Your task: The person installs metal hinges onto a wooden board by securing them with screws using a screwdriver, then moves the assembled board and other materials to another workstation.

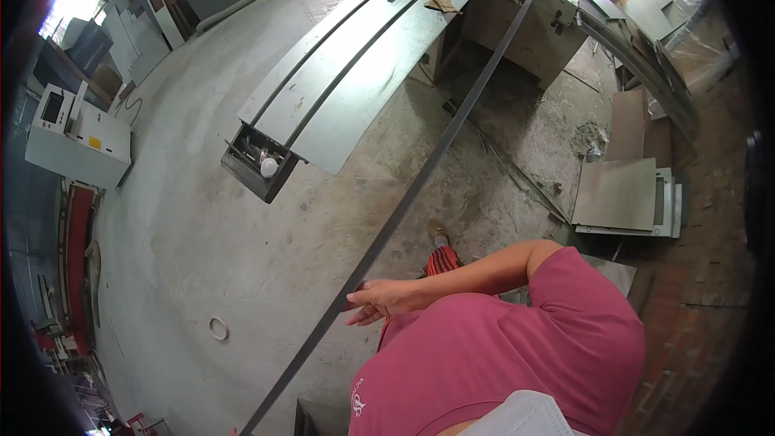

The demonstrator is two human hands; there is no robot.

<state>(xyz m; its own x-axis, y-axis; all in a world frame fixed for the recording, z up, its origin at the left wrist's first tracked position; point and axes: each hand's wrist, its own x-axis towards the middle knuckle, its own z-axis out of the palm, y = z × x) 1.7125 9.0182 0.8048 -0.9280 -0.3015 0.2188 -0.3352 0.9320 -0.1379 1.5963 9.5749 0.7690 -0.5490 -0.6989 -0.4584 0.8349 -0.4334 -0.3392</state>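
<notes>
A long, narrow dark strip [432, 163] runs diagonally from the bottom edge up to the machine at top right. My right hand [383, 298] is closed around the strip's lower part, thumb against it and the other fingers partly curled below. At the bottom edge, a sliver of what looks like my left hand [235, 432] shows beside the strip's near end; its fingers are mostly out of frame. The strip's far end rests around the top of the saw-like machine's cabinet [557, 28].
A long metal sliding table [355, 113] with dark grooves extends left of the strip, a brown glove [441, 3] lying on it. Stacked panels [617, 194] stand at right. A white control cabinet [81, 137] is far left. A tape roll [219, 329] lies on the floor.
</notes>
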